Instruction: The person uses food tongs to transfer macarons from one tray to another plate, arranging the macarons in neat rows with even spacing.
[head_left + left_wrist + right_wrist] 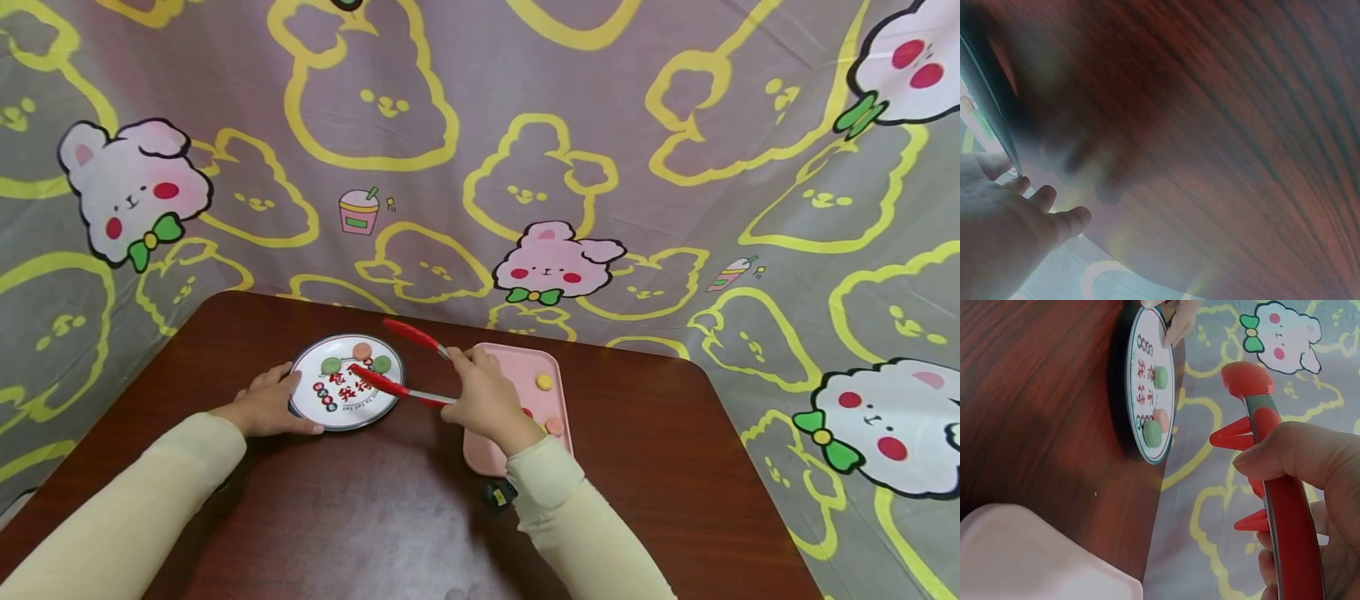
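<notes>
On the left of the table, my left hand (266, 402) grips the rim of a round white plate (306, 392) printed with red characters. The plate bears two green macarons (331, 366) and an orange one (362, 351). In the left wrist view, my fingers (1043, 197) sit at the plate's edge. My right hand (486, 396) holds red-tipped tongs (378, 382), whose arms are spread with nothing between them. One tong tip overlaps the plate in the head view. Under my right hand lies a pink tray (517, 360) with a yellow macaron (543, 382) and an orange one (554, 426).
The dark brown wooden table (360, 508) meets a patterned curtain (450, 192) at its back and sides. A small black device (498, 495) shows by my right wrist. Part of a red piece (527, 412) peeks out beside my right hand on the tray.
</notes>
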### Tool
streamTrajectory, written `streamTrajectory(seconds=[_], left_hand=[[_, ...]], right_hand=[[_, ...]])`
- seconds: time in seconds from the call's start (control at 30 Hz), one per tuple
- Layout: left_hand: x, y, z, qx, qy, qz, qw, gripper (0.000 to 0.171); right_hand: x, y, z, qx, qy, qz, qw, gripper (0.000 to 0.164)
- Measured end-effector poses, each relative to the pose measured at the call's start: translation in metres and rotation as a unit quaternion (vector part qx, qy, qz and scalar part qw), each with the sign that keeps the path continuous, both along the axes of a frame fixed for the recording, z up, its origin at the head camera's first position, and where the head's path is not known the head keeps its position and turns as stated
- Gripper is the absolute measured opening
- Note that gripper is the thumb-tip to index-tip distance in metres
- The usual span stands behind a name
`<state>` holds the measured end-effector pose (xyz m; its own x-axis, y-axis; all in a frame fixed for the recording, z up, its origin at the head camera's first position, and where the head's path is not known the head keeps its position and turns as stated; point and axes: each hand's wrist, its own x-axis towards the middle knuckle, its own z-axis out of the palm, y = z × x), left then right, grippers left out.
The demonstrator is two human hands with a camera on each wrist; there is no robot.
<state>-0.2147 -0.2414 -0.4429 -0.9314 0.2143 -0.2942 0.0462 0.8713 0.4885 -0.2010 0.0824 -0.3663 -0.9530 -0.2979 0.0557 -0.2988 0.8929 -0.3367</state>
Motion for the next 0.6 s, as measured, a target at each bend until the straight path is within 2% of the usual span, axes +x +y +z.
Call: streamTrajectory(seconds=[0.6], left_hand=[[0.0, 0.0, -0.001, 0.009, 0.003, 0.0, 1.0, 0.123]], right_hand=[[0.012, 0.019, 0.001, -0.008, 0.017, 0.005, 1.0, 0.084]])
